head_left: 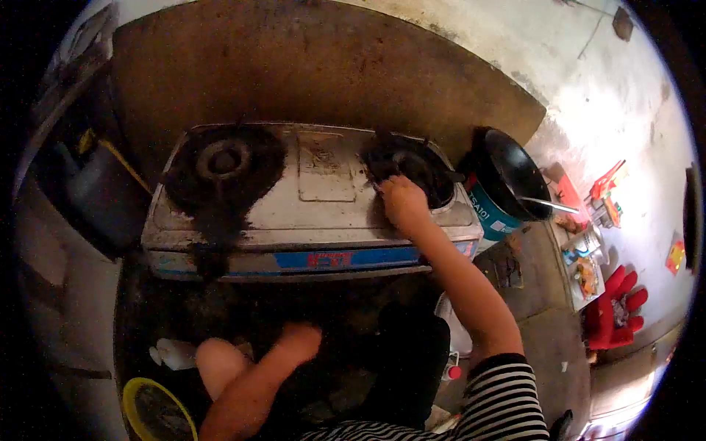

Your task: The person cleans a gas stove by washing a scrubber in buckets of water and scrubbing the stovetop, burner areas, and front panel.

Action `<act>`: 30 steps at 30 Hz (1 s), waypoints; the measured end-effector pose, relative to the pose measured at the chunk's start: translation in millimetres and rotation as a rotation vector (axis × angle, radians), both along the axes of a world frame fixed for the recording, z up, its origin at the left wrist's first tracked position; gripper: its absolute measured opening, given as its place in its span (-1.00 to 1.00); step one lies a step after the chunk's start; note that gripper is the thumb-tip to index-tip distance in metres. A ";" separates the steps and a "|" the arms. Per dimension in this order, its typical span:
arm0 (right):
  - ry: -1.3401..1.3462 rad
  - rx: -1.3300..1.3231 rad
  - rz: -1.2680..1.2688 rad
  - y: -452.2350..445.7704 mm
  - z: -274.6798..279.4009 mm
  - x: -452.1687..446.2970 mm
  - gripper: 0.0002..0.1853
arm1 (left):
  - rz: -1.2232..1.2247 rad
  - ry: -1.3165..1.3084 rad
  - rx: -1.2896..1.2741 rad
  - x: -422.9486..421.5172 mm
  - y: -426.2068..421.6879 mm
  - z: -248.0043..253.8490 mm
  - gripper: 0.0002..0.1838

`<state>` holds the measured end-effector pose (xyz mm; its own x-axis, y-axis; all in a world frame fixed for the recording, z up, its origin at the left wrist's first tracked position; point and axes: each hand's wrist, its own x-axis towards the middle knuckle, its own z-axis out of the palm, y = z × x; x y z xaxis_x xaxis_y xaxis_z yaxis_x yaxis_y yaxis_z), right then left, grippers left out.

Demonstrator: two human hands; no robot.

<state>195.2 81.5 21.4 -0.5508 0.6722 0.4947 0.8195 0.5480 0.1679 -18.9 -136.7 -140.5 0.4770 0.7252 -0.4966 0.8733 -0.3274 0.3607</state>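
Dim kitchen, brown wall panel (316, 62). Two-burner stove (312, 209) in front: right hand (403, 200) curled at right burner (423, 163), grip unclear; left hand (300, 342) lower, apart, closure indistinct. Apparent step: burner handling, calling for careful fingertips.

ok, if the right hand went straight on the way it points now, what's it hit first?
Most likely the blackened right-side burner. The right hand is right at its near side, possibly touching it; depth is unclear from this one view.
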 end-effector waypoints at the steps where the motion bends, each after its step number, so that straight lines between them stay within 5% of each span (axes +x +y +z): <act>1: -0.027 -0.007 -0.010 -9.1 1.3 12.6 -0.90 | 0.023 -0.062 0.063 3.1 -4.5 -11.8 -0.72; 16: -0.111 0.088 -0.003 -35.6 8.0 52.2 -0.92 | 0.087 -0.129 -0.020 11.5 -3.0 -17.9 -0.72; 20: -0.092 -0.017 -0.106 -0.8 -4.4 2.7 -0.90 | 0.046 -0.016 -0.075 8.0 5.0 -4.7 -0.76; 30: -0.108 0.014 -0.147 -20.2 0.9 25.1 -0.90 | 0.086 -0.113 0.136 7.7 -7.2 -11.0 -0.77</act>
